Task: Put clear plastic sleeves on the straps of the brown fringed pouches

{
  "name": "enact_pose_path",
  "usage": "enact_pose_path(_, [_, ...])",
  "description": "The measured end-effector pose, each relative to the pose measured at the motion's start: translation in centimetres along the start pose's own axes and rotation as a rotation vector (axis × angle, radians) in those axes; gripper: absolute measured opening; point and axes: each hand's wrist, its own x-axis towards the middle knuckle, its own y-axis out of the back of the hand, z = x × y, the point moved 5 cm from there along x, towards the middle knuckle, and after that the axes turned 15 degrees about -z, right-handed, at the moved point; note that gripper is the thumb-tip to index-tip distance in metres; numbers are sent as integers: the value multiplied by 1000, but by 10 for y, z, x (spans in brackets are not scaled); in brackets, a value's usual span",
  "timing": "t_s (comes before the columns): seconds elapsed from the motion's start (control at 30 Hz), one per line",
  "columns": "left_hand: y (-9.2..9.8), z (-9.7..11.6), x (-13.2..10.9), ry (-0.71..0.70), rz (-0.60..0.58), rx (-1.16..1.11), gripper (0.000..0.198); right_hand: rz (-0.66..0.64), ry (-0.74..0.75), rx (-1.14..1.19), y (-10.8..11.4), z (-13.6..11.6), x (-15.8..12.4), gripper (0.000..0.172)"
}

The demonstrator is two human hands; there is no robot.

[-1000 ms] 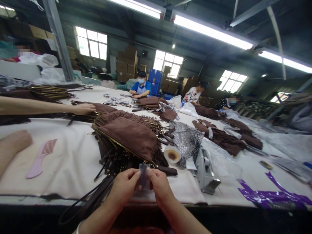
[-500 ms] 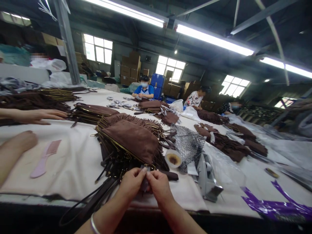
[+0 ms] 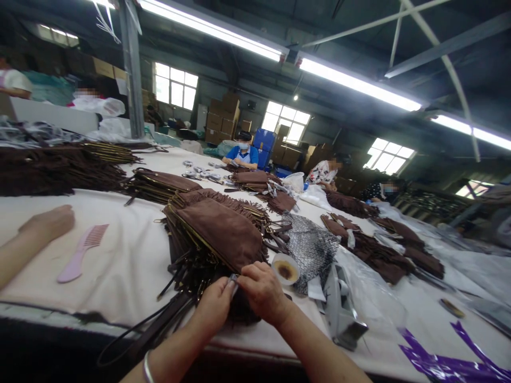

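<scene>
Several brown pouches with gold zippers and fringe lie stacked in front of me, the top pouch (image 3: 219, 229) with its near corner at my hands. My left hand (image 3: 213, 306) is closed in a pinch on a small grey strip (image 3: 232, 278) beside that corner. My right hand (image 3: 263, 290) is closed against the same spot, its fingers curled; what lies inside them is hidden. Dark straps (image 3: 159, 319) trail from the stack over the table's front edge, left of my left forearm.
A co-worker's hand (image 3: 50, 222) rests at the left near a pink comb (image 3: 82, 254). Right of the stack are a bowl with brown paste (image 3: 286, 269), bubble wrap (image 3: 311, 244) and a tape dispenser (image 3: 344, 314). Purple plastic (image 3: 447, 361) lies at the front right.
My right hand has turned over, its back now upward and its fingers curled over the pouch corner. The view has shifted slightly. One of the co-worker's two hands has left the view.
</scene>
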Motion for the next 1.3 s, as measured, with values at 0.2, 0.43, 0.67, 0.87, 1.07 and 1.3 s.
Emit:
enact_pose_path(0.2, [0, 8, -7, -134, -30, 370, 32, -117, -25, 42, -2, 2, 13, 13])
enact_pose_path(0.43, [0, -4, -6, -102, -5, 646, 38, -230, -63, 45, 8, 6, 26, 20])
enact_pose_path(0.67, [8, 2, -7, -50, 8, 503, 31, -351, 168, -179, 6, -6, 34, 10])
enact_pose_path(0.87, [4, 2, 0, 160, -188, -95, 33, -250, 164, -251, 5, -12, 23, 14])
enact_pose_path(1.07, [-6, -4, -7, 362, -396, -439, 44, -123, 116, -178, -3, -7, 6, 18])
enact_pose_path(1.3, [-18, -15, -9, 294, -358, -595, 45, -6, 19, 36, -6, -19, -22, 29])
